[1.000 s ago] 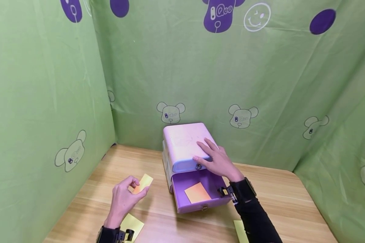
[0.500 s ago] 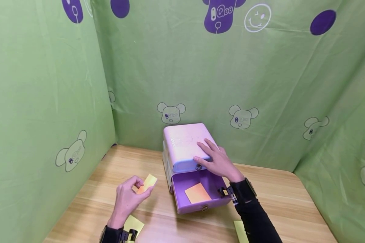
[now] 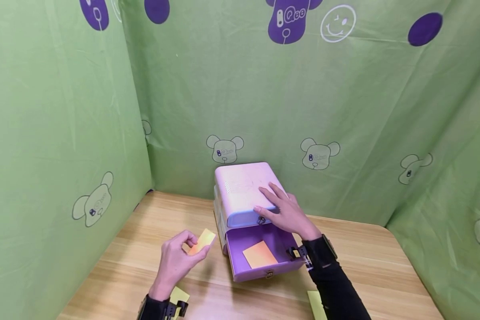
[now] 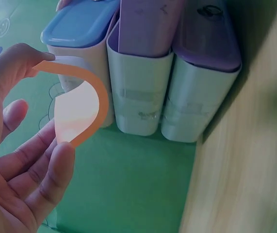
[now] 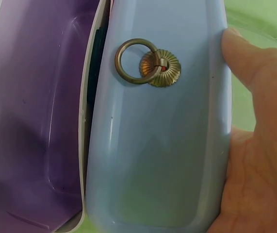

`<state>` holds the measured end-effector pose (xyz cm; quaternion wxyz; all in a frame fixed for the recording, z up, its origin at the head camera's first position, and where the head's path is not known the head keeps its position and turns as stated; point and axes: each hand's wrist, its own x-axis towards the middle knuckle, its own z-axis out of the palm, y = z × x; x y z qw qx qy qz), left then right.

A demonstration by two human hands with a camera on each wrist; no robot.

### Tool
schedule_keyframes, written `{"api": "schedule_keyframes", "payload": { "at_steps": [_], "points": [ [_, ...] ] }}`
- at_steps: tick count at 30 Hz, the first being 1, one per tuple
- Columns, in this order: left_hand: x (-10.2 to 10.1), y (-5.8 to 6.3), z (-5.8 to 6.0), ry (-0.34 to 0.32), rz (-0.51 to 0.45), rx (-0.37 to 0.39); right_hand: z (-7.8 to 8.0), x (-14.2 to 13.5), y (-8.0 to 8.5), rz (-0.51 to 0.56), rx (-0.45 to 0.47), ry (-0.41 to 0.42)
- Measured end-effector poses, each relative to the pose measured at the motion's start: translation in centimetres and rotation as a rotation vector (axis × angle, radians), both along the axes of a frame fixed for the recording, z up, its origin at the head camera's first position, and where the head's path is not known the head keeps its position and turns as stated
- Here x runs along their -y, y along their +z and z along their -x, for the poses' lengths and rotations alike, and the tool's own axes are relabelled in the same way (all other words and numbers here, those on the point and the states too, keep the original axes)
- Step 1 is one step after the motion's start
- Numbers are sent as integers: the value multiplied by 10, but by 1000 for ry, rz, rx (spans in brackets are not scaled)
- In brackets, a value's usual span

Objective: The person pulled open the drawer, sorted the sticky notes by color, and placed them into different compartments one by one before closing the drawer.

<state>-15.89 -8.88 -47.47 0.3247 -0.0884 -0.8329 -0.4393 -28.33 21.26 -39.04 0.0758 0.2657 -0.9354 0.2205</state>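
My left hand [image 3: 176,262] pinches a sticky note pad [image 3: 204,242] between thumb and fingers, above the table left of the drawer cabinet [image 3: 240,182]. In the left wrist view the pad [image 4: 99,104] is bent into a curve, with an orange edge. My right hand [image 3: 286,213] rests on the cabinet's pink top, fingers straight and spread. Below it, the purple middle drawer [image 3: 246,274] is pulled out. An orange sticky note pad [image 3: 260,254] lies inside. The blue top drawer [image 5: 157,145], with a brass ring pull [image 5: 161,70], is closed.
One yellow pad [image 3: 180,294] lies on the wooden table [image 3: 384,266], partly behind my left wrist. Another yellow pad [image 3: 317,304] is partly hidden by my right sleeve. Green printed cloth [image 3: 264,98] surrounds the table. The lowest purple drawer [image 4: 211,39] is closed.
My left hand has moved right, toward the open drawer, with the bent pad in its grip. The right hand and the cabinet have stayed in place.
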Motion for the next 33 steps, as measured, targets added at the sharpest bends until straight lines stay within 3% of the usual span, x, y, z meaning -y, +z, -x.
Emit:
{"api": "schedule_keyframes", "payload": {
  "at_steps": [14,25,33],
  "points": [
    [-20,5,5,-81,-4,-50,0,0,-1,-2,-8,3],
    [-39,13,11,-134,-6,-176,-1,0,0,9,-4,-1],
    [-51,17,13,-160,26,-163,-2,0,1,10,0,-4]
  ]
}}
